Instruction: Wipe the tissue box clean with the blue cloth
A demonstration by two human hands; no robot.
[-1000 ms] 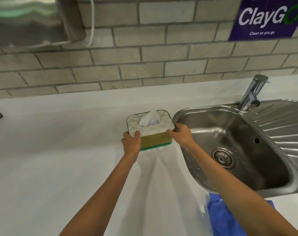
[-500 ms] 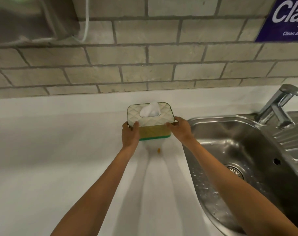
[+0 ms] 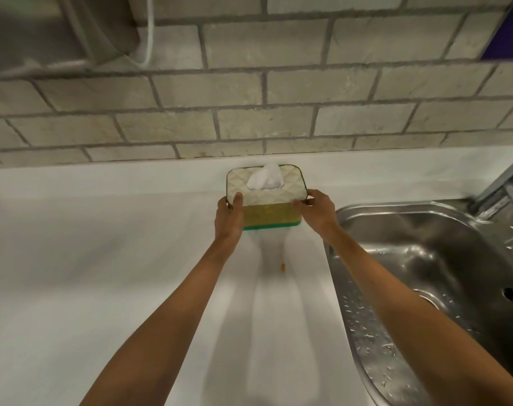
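Observation:
The tissue box [image 3: 269,213] has a quilted cream lid, a yellow body and a green base, with a white tissue poking from its top. It sits far back on the white counter [image 3: 88,273], near the brick wall. My left hand [image 3: 229,219] grips its left end, thumb on the lid. My right hand [image 3: 316,212] grips its right end. The blue cloth is out of view.
A wet steel sink [image 3: 425,273] lies right of the box, its tap [image 3: 504,186] at the right edge. A small orange speck [image 3: 283,267] lies on the counter in front of the box. A steel dispenser [image 3: 53,27] hangs on the wall upper left.
Both hands have carried the tissue box away from me and leftward, from the sink's rim to near the back wall. The view shifted, and the blue cloth dropped out of sight.

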